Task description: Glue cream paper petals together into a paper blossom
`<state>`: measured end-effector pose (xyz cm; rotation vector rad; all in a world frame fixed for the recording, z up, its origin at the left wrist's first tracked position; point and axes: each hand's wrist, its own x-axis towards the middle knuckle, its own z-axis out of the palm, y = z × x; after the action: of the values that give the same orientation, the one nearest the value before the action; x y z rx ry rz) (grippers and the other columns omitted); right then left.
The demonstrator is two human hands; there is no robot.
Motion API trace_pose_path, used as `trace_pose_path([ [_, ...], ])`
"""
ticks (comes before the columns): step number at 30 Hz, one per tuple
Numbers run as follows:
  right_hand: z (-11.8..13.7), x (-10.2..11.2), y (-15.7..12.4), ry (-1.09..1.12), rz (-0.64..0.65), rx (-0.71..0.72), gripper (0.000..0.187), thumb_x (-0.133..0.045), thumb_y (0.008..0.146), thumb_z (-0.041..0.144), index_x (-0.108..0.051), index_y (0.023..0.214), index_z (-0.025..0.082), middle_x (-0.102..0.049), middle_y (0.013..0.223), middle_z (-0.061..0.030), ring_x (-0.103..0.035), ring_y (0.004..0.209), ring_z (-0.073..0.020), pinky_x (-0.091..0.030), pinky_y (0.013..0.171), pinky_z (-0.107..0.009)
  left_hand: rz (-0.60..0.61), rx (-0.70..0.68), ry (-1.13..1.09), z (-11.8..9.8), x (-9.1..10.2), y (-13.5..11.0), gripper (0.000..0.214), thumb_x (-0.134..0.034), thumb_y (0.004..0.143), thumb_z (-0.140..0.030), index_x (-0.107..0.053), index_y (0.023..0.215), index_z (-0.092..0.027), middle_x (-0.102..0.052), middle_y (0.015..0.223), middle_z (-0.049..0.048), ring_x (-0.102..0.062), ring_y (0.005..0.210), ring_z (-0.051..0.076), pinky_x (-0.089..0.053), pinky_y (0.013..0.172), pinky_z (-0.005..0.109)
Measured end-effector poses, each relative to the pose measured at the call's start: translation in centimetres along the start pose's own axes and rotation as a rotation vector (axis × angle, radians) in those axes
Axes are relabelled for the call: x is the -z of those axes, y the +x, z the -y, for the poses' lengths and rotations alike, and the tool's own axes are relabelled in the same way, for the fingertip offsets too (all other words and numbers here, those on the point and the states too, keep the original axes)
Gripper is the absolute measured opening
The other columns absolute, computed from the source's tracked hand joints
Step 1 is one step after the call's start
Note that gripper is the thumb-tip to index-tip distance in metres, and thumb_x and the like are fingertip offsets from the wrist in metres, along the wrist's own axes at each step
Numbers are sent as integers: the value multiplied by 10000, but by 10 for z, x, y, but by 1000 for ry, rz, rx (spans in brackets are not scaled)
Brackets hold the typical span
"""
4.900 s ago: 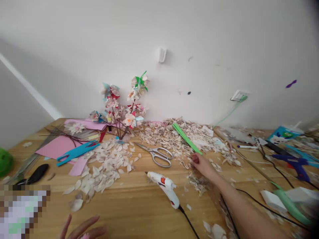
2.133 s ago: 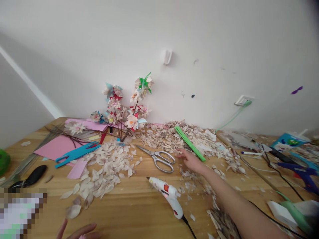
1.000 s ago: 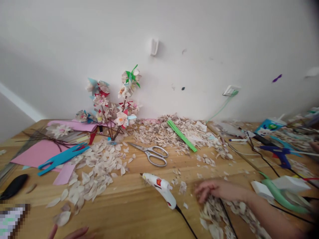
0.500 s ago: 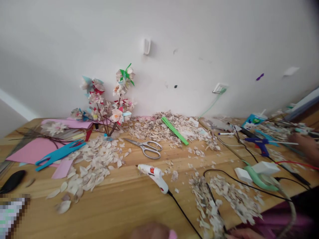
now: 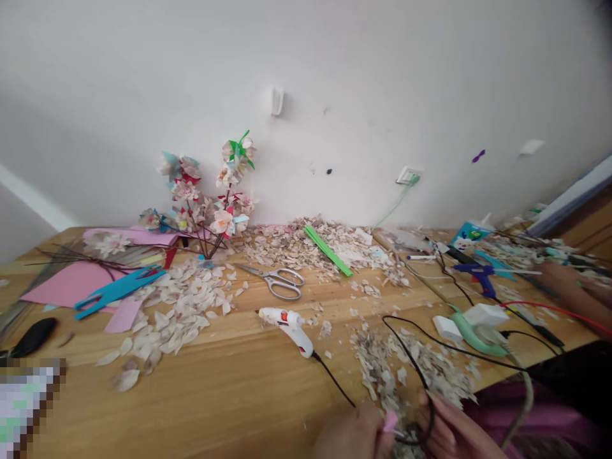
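Note:
At the bottom edge my left hand (image 5: pixel 351 433), blurred by motion, is closed on a small pink paper piece (image 5: pixel 391 421) that sticks out past its fingertips. To its right, my right hand (image 5: pixel 454 428) has its fingers bent around a loop of black cord (image 5: pixel 432 398). The fingertips of both hands are near each other, over a pile of dry petal scraps (image 5: pixel 382 363). Beyond my left hand lies a white glue gun (image 5: pixel 289 326), its cable running toward that hand. Silver-handled scissors (image 5: pixel 282 284) rest behind the gun.
Petal-covered flower branches (image 5: pixel 224 223) stand against the wall, with loose petals (image 5: pixel 176 306), pink paper (image 5: pixel 71 284) and a blue strip (image 5: pixel 119 292) nearby. Right of centre are a power strip (image 5: pixel 478 338) and a blue glue gun (image 5: pixel 482 274). Another person's hands (image 5: pixel 564 284) work at far right.
Both my hands have come further into view; the left moved right with the pink paper, near the right hand. The black cord has shifted into a loop at my right fingers.

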<state>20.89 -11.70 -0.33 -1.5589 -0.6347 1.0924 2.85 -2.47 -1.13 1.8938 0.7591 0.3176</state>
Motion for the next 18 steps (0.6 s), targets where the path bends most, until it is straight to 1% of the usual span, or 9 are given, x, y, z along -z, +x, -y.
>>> trace_pose_path([
  [2,2,-3,14,-51,43,175,302,-416,780,485,-625,750,269,-656,708,-48,-630,714,-265,-521,698,-431,-54,-13,-104,-7,11,-3,369,-285,835,-498,-541,837,-233,-556,709,38,-489,650,190,-328,600,298],
  [4,5,-10,33,-260,113,362,364,-392,781,501,-654,838,255,-667,943,-82,-587,946,-312,-458,854,-479,-39,-50,-235,-13,22,-4,361,-252,851,-485,-503,834,-226,-543,709,18,-486,633,161,-344,634,285],
  [6,12,-21,55,-559,181,518,386,-408,799,481,-638,1012,255,-606,1139,-77,-488,1115,-308,-351,976,-484,-24,-72,-367,-16,30,-4,344,-251,850,-491,-459,803,-221,-525,693,-1,-483,597,134,-362,638,267],
  [8,23,-39,76,-804,233,649,416,-383,846,422,-530,1200,261,-511,1282,-60,-391,1218,-268,-250,1041,-477,-22,-55,-488,-15,31,-2,351,-256,836,-526,-419,778,-220,-499,674,-20,-484,552,114,-376,603,252],
  [9,31,-50,86,-904,281,697,427,-372,861,396,-485,1248,254,-469,1323,-61,-359,1244,-254,-234,1050,-468,-21,-34,-543,-14,31,0,365,-259,824,-550,-406,776,-219,-482,666,-29,-486,526,105,-378,572,245],
  [12,53,-83,109,-1182,422,733,457,-405,866,361,-421,1302,225,-359,1402,-76,-273,1295,-246,-211,1060,-463,-19,12,-668,-10,26,3,415,-276,780,-619,-379,758,-218,-436,636,-58,-487,453,79,-350,487,222],
  [14,62,-98,118,-1295,469,725,474,-423,862,352,-406,1312,204,-301,1427,-94,-241,1308,-259,-197,1061,-481,-21,2,-721,-8,23,4,434,-290,759,-645,-354,722,-218,-409,599,-73,-501,439,76,-312,449,211],
  [16,63,-103,122,-1333,505,712,472,-429,860,324,-405,1312,191,-245,1445,-107,-243,1307,-260,-231,1051,-469,-19,-14,-750,-6,21,4,447,-289,751,-659,-337,703,-217,-390,564,-81,-519,442,82,-280,436,207],
  [18,57,-100,121,-1321,522,704,476,-446,849,283,-401,1315,191,-229,1447,-111,-257,1302,-256,-269,1040,-446,-16,-22,-755,-5,21,4,457,-283,750,-664,-341,705,-213,-393,537,-82,-536,455,91,-265,450,210],
])
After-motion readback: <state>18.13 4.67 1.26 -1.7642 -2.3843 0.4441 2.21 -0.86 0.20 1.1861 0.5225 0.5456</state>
